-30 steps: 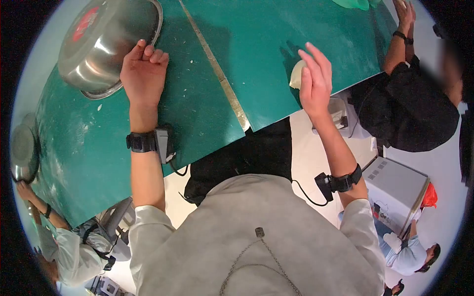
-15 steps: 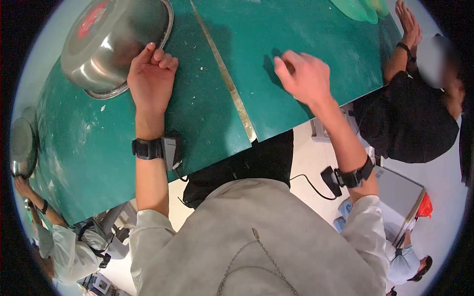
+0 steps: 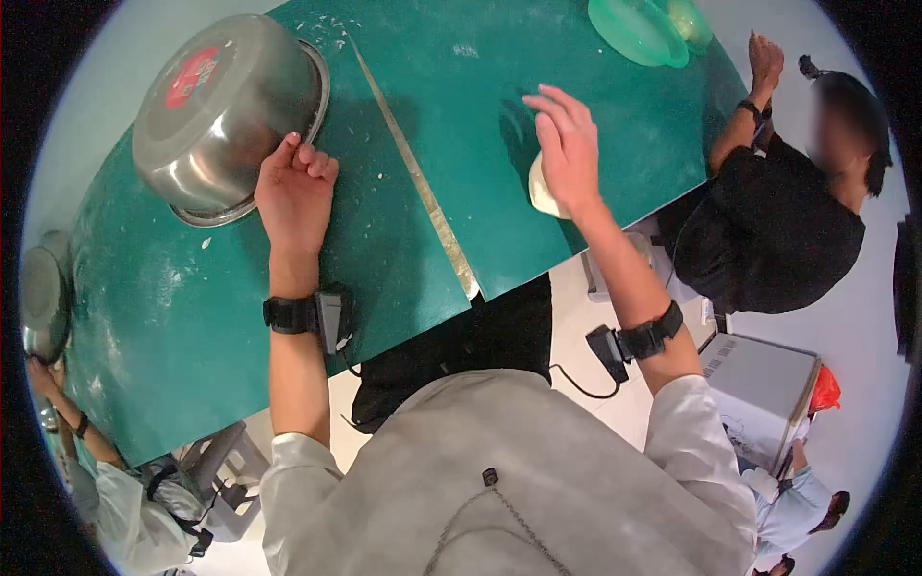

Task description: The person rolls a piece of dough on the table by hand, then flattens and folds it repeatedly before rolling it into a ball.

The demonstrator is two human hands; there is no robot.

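Observation:
My left hand [image 3: 296,197] is palm up with fingers curled at the rim of a large steel basin [image 3: 216,125]. The basin lies bottom up and shows a red label; my thumb rests against its side by the rim. My right hand [image 3: 567,158] has its fingers stretched out above the green table [image 3: 403,259]. Beneath its palm and thumb side shows a pale, smooth lump of dough [image 3: 544,190], partly hidden by the hand.
A green plastic bowl [image 3: 639,29] stands at the far right with a pale green item beside it. A metal strip [image 3: 423,187] crosses the tabletop. Another metal basin [image 3: 46,298] is at the left edge, near a person's hand. A person in black [image 3: 768,226] sits at the right.
My right hand has gone from curled to stretched fingers, and the dough now shows under it. My left hand stays at the basin's rim. The whole view has shifted slightly.

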